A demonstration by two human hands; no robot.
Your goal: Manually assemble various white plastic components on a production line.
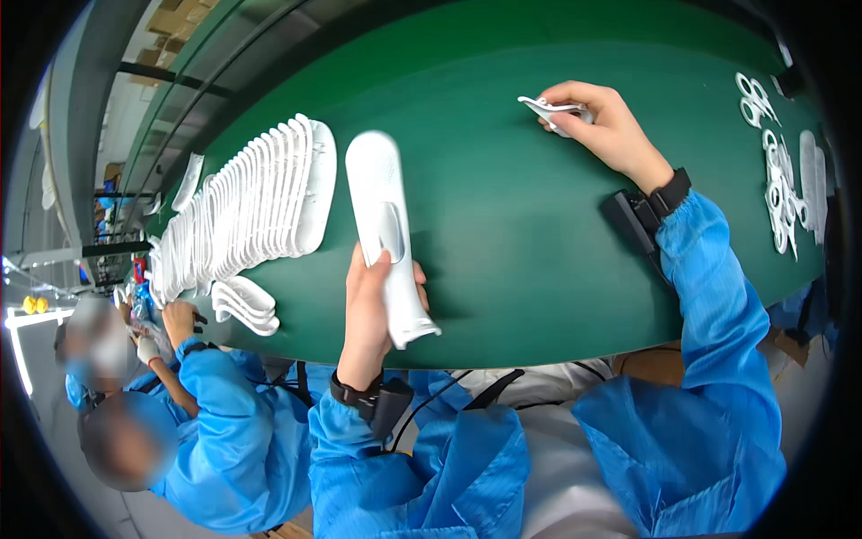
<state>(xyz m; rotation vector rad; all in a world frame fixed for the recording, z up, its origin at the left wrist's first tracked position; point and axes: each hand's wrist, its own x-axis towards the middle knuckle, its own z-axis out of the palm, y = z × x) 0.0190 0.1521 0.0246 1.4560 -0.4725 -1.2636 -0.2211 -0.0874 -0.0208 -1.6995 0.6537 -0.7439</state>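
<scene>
My left hand (366, 296) is wrapped round the lower end of a long white plastic shell (375, 184), which stands almost upright with its rounded end pointing away from me. A smooth oval hollow shows in its middle. Off to the right, above the green table, my right hand (600, 124) pinches a small, thin, curved white plastic piece (543, 108) between thumb and fingers. Part of that piece is hidden by the fingers. The two parts are well apart.
On the left of the green table (503, 242) stands a long row of nested white curved shells (251, 193). Nearer me lie a few more shells (244, 304). Several white ring-handled parts (779, 193) lie at the far right. Co-workers in blue (229, 440) sit at left.
</scene>
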